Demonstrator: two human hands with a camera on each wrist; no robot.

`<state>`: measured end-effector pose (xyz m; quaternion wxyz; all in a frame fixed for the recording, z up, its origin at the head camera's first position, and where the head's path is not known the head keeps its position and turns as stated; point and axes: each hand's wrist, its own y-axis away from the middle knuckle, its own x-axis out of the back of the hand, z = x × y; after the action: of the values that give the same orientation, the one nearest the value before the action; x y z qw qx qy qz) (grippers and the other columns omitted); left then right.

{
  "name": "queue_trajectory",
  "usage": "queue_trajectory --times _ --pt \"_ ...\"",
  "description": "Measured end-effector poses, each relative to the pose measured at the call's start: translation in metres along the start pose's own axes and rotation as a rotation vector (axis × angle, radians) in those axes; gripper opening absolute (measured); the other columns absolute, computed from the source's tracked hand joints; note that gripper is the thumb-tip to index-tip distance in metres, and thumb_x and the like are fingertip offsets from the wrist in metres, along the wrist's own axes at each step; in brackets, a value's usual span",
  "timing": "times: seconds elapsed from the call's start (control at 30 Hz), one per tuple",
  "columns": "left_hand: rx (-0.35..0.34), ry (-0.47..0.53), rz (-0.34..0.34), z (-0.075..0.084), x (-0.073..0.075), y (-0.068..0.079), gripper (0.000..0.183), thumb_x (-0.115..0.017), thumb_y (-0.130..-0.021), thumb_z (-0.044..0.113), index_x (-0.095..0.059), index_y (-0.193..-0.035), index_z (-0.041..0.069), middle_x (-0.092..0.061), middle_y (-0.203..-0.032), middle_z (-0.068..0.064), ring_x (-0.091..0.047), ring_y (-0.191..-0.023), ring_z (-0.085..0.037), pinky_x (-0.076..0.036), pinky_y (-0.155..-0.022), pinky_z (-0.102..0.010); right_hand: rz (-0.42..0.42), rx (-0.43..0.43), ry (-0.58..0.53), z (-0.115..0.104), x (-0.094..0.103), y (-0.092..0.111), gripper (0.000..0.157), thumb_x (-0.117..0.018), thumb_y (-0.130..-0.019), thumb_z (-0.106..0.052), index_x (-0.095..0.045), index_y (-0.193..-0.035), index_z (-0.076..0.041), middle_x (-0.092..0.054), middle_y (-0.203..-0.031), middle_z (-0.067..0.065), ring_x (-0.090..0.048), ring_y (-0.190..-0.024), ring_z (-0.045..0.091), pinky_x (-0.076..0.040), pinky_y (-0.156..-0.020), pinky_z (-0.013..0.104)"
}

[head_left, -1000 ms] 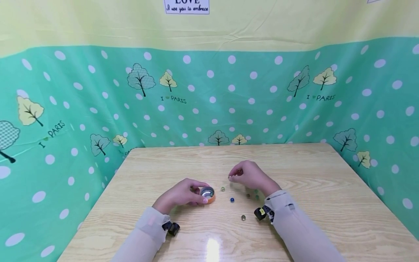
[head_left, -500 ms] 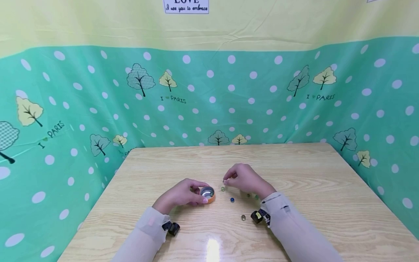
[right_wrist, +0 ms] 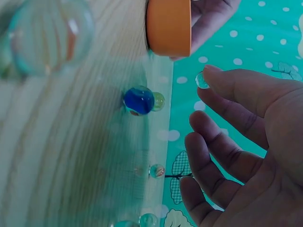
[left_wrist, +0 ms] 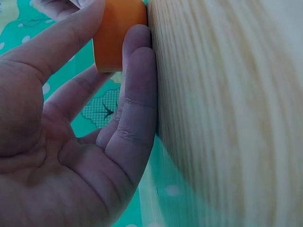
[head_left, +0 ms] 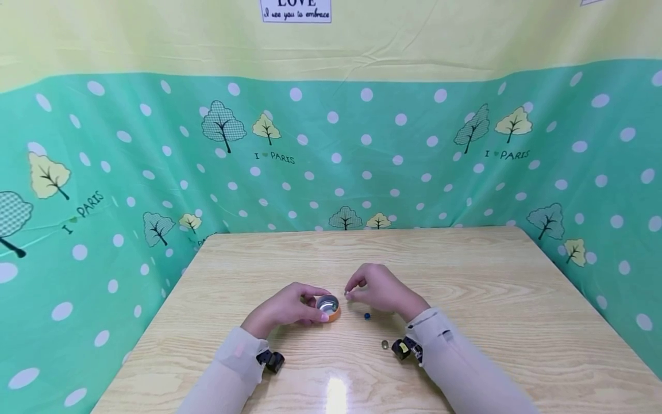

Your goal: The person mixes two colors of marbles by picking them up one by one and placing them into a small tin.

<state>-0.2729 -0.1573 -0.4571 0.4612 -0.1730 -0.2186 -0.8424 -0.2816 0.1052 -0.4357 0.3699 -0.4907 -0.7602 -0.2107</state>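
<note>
My left hand (head_left: 291,305) holds a small round orange tin (head_left: 334,315) with a shiny metal inside, its open top facing up. In the left wrist view the thumb and fingers curl around the orange wall (left_wrist: 120,35). Something glints inside the tin, too small to make out. Right of the tin, my right hand (head_left: 381,290) pinches a clear glass marble (right_wrist: 202,80) between thumb and index finger, above the table. Below that hand lie a blue marble (right_wrist: 138,100) and, behind it, a yellow-green marble (right_wrist: 159,101).
A brownish clear marble (head_left: 385,344) lies nearer the front of the wooden table (head_left: 289,379). Other clear marbles, such as one with an orange streak (right_wrist: 156,171), lie beneath the right hand. A polka-dot curtain (head_left: 362,155) surrounds the table's back and sides.
My right hand has moved left and toward me, bringing the pinched marble close to the tin. It now covers several marbles seen earlier. The left hand and tin stay put.
</note>
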Motion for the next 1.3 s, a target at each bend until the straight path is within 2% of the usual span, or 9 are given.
queue_trajectory --times 0.23,0.47,0.7,0.87,1.3 --pt "-0.013 0.019 -0.012 0.0 0.001 0.001 0.057 -0.089 -0.084 0.028 -0.069 -0.136 0.018 -0.07 -0.092 -0.009 -0.067 -0.071 -0.019 -0.057 -0.066 -0.033 -0.006 0.037 0.027 0.0 -0.006 -0.001 0.005 -0.084 -0.088 -0.025 -0.08 -0.091 -0.027 -0.069 -0.099 -0.009 -0.064 -0.096 0.015 -0.054 -0.087 0.038" --pt "-0.005 0.021 -0.014 0.0 0.001 0.001 0.058 -0.089 -0.083 0.028 -0.069 -0.137 0.019 -0.071 -0.092 -0.008 -0.068 -0.072 -0.02 -0.057 -0.067 -0.033 -0.011 0.047 0.009 -0.003 -0.011 -0.001 0.006 -0.084 -0.088 -0.022 -0.081 -0.093 -0.024 -0.068 -0.1 -0.008 -0.066 -0.098 0.019 -0.055 -0.086 0.037" --pt "0.0 0.006 -0.009 0.001 0.0 0.002 0.055 -0.088 -0.085 0.029 -0.07 -0.136 0.02 -0.069 -0.092 -0.008 -0.067 -0.072 -0.02 -0.057 -0.067 -0.033 -0.013 0.094 0.013 -0.008 -0.015 0.001 0.006 -0.084 -0.088 -0.022 -0.083 -0.095 -0.02 -0.069 -0.098 -0.009 -0.066 -0.097 0.019 -0.054 -0.083 0.033" --pt "-0.011 0.008 -0.017 0.001 0.0 0.002 0.053 -0.087 -0.086 0.028 -0.07 -0.136 0.021 -0.069 -0.092 -0.009 -0.066 -0.072 -0.019 -0.057 -0.067 -0.033 -0.015 0.115 0.023 -0.011 -0.016 0.002 0.01 -0.084 -0.088 -0.023 -0.083 -0.097 -0.017 -0.07 -0.1 -0.006 -0.067 -0.099 0.021 -0.054 -0.086 0.035" --pt "-0.017 0.01 -0.021 0.0 0.001 0.001 0.053 -0.088 -0.085 0.029 -0.071 -0.134 0.022 -0.069 -0.093 -0.009 -0.066 -0.073 -0.02 -0.057 -0.066 -0.033 -0.004 0.142 0.056 -0.012 -0.018 0.001 0.012 -0.085 -0.087 -0.025 -0.083 -0.097 -0.019 -0.07 -0.101 -0.008 -0.067 -0.099 0.02 -0.054 -0.087 0.035"
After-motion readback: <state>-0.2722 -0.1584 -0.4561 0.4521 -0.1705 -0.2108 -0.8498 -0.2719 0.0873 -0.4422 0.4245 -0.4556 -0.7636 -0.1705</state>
